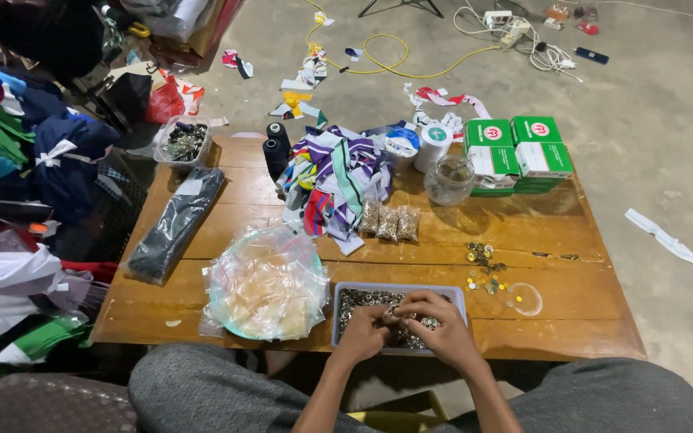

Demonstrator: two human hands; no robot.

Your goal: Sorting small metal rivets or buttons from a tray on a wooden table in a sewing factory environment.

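Note:
My left hand (362,330) and my right hand (436,327) meet over a grey plastic tray (457,295) full of small metal pieces (356,300) at the near edge of a wooden table (579,321). Between the fingertips of both hands I hold a small clump of the metal pieces (393,313). A bowl heaped with small clear plastic bags (265,284) stands just left of the tray. Three small filled bags (388,222) lie further back on the table.
Loose metal pieces (484,266) lie to the right of the tray. At the back stand a glass jar (449,180), green and white boxes (518,151), a fabric strip pile (337,176) and black thread spools (276,147). A black bag (176,224) lies left. Cables (411,64) cross the floor.

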